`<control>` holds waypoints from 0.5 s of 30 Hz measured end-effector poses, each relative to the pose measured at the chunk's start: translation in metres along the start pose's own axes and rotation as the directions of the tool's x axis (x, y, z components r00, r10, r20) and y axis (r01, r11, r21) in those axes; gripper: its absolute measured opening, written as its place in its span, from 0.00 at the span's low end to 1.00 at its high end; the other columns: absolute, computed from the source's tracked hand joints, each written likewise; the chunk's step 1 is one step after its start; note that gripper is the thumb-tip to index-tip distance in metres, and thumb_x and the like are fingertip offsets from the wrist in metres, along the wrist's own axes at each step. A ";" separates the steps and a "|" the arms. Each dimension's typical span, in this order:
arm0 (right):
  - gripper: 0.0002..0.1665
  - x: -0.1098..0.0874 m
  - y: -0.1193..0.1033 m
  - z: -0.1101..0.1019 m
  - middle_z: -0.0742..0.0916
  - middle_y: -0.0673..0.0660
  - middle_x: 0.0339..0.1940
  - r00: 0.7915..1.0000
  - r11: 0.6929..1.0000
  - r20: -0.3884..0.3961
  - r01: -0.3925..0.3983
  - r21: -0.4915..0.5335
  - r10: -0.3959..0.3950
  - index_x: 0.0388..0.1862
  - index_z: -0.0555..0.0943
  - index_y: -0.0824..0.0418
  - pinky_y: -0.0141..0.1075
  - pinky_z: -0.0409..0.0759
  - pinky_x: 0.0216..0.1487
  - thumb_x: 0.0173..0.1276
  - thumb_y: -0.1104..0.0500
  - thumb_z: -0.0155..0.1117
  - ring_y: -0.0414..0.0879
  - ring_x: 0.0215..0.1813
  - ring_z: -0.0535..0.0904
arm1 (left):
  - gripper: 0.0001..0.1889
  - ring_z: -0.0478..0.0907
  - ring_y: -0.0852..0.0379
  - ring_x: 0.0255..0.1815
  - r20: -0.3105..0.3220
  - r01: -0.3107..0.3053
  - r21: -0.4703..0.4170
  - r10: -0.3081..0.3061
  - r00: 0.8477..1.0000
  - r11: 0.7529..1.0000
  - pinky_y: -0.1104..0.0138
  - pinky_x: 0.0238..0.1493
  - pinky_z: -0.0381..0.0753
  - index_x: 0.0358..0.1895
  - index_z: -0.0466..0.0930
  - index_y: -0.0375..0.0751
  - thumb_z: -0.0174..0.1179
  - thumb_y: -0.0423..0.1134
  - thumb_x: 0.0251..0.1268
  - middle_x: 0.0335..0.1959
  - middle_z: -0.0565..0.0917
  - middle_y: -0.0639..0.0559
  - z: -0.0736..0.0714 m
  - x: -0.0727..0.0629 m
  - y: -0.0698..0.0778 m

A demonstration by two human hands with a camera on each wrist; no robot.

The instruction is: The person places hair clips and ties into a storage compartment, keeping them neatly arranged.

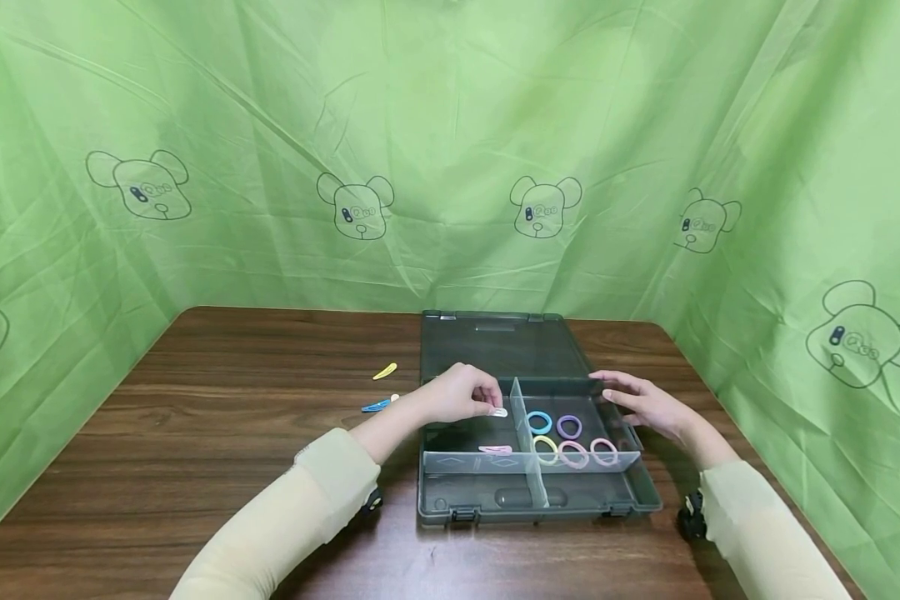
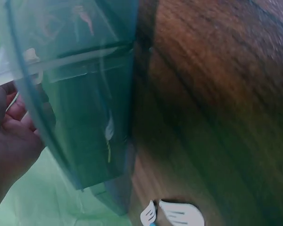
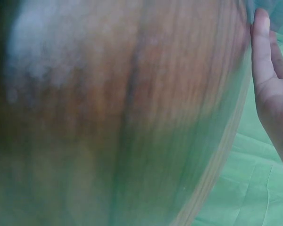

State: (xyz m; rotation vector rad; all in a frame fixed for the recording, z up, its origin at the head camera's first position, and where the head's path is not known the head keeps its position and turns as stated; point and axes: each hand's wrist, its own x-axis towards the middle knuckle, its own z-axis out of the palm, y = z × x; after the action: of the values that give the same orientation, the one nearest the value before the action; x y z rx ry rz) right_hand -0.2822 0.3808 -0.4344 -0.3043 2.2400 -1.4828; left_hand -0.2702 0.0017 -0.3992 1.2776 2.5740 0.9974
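My left hand pinches a white snap hair clip between thumb and fingers, over the back-left compartment of a dark see-through divided box. A pink hair clip lies in that same compartment, by the lengthwise divider. Across the short divider, the back-right compartment holds several hair ties: a blue one, a purple one, a yellow one and pink ones. My right hand rests at the box's right side, fingers extended along its rim.
Left of the box, a yellow hair clip and a blue one lie on the wooden table, with a pale clip partly behind my left forearm. The raised lid leans back behind the box. Green curtains surround the table.
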 end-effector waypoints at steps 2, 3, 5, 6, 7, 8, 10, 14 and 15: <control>0.31 0.000 0.000 0.000 0.70 0.69 0.65 1.000 1.000 -0.001 -0.001 0.000 0.001 0.71 0.61 0.56 0.48 0.78 0.51 0.72 0.50 0.53 0.50 0.59 0.74 | 0.04 0.75 0.68 0.27 0.017 0.010 0.005 -0.010 1.000 1.000 0.75 0.34 0.75 0.29 0.83 0.50 0.64 0.34 0.58 0.23 0.81 0.63 0.004 0.002 -0.002; 0.31 0.000 0.000 0.000 0.70 0.69 0.65 1.000 1.000 -0.002 -0.001 -0.001 0.001 0.71 0.61 0.56 0.48 0.78 0.50 0.72 0.50 0.53 0.50 0.59 0.74 | 0.05 0.74 0.68 0.27 0.028 0.017 0.012 -0.017 0.999 1.000 0.75 0.34 0.74 0.29 0.83 0.50 0.64 0.34 0.58 0.23 0.80 0.63 0.006 0.003 -0.003; 0.31 0.000 0.000 0.000 0.70 0.69 0.65 1.000 1.000 -0.005 -0.001 0.001 0.001 0.71 0.61 0.56 0.47 0.78 0.50 0.72 0.50 0.53 0.49 0.59 0.75 | 0.05 0.74 0.68 0.27 0.052 0.032 0.022 -0.033 0.998 0.999 0.75 0.34 0.74 0.29 0.83 0.50 0.64 0.34 0.58 0.23 0.80 0.64 0.010 0.005 -0.005; 0.31 0.000 0.000 0.000 0.70 0.69 0.65 1.000 1.000 -0.005 0.001 0.000 -0.001 0.71 0.61 0.56 0.47 0.78 0.50 0.72 0.50 0.53 0.48 0.58 0.75 | 0.05 0.74 0.68 0.27 0.066 0.041 0.025 -0.042 0.997 0.999 0.75 0.34 0.74 0.29 0.83 0.50 0.64 0.34 0.58 0.23 0.80 0.64 0.012 0.006 -0.005; 0.31 0.000 -0.001 0.000 0.70 0.69 0.65 1.000 1.000 -0.005 0.001 0.002 -0.001 0.71 0.61 0.56 0.47 0.78 0.50 0.72 0.50 0.53 0.48 0.58 0.75 | 0.05 0.74 0.68 0.27 0.079 0.050 0.027 -0.052 0.996 0.998 0.75 0.33 0.73 0.29 0.83 0.51 0.64 0.34 0.58 0.23 0.80 0.64 0.014 0.006 -0.006; 0.31 0.000 -0.001 0.001 0.70 0.69 0.65 1.000 1.000 -0.006 0.001 0.003 -0.001 0.71 0.60 0.56 0.47 0.78 0.50 0.72 0.50 0.52 0.47 0.58 0.75 | 0.05 0.74 0.67 0.28 0.091 0.059 0.028 -0.062 0.994 0.998 0.75 0.33 0.73 0.29 0.83 0.51 0.64 0.34 0.59 0.23 0.80 0.64 0.015 0.007 -0.006; 0.31 0.000 0.000 0.001 0.70 0.69 0.65 1.000 1.000 -0.008 -0.001 0.008 0.001 0.71 0.61 0.56 0.47 0.79 0.49 0.72 0.50 0.53 0.46 0.57 0.76 | 0.06 0.74 0.67 0.27 0.110 0.066 0.029 -0.069 0.991 0.997 0.75 0.32 0.74 0.29 0.82 0.51 0.64 0.34 0.59 0.24 0.80 0.64 0.019 0.008 -0.008; 0.32 0.000 0.000 0.001 0.70 0.70 0.65 1.000 1.000 -0.010 0.002 0.008 -0.002 0.71 0.61 0.56 0.47 0.79 0.49 0.72 0.50 0.53 0.46 0.57 0.76 | 0.05 0.74 0.69 0.27 0.139 0.059 0.039 -0.063 0.988 0.998 0.76 0.32 0.74 0.28 0.82 0.52 0.64 0.35 0.58 0.23 0.80 0.64 0.027 0.010 -0.012; 0.32 -0.001 0.000 0.001 0.70 0.70 0.65 1.000 1.000 -0.010 0.001 0.009 -0.001 0.71 0.61 0.56 0.47 0.79 0.49 0.72 0.49 0.53 0.46 0.57 0.76 | 0.05 0.74 0.69 0.26 0.145 0.053 0.045 -0.059 0.988 0.998 0.77 0.32 0.73 0.27 0.82 0.51 0.64 0.35 0.58 0.23 0.79 0.64 0.029 0.010 -0.013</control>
State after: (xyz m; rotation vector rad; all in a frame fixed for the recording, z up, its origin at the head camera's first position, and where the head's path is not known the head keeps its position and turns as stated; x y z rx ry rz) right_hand -0.2812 0.3799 -0.4345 -0.2962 2.2414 -1.4977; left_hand -0.2746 0.0186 -0.4276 1.2313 2.5160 0.8125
